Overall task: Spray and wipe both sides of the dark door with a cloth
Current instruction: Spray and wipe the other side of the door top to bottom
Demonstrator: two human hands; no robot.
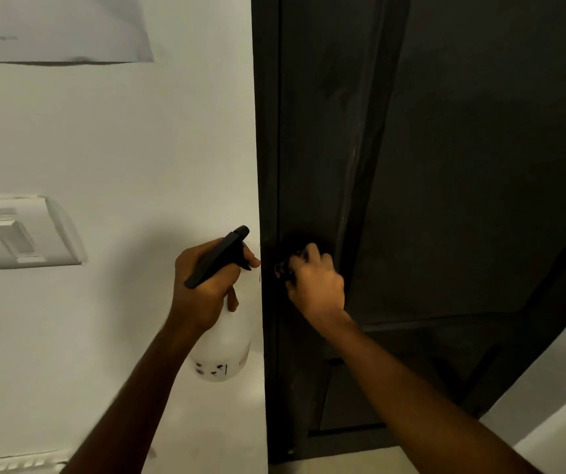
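White wall [104, 148], dark door [463, 165], left hand [206, 282] gripping spray bottle [221, 350] upright, right hand [315, 282] clutching dark object [283, 268]

You look down at a narrow strip of pale beige floor [360, 461] along the bottom edge. The dark panelled door [463, 165] stands upright over it, its lower edge just above the strip, beside the white painted wall [138, 148].

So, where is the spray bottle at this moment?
In the head view, the spray bottle is lower centre, held in the left hand in front of the white wall, just left of the dark door.
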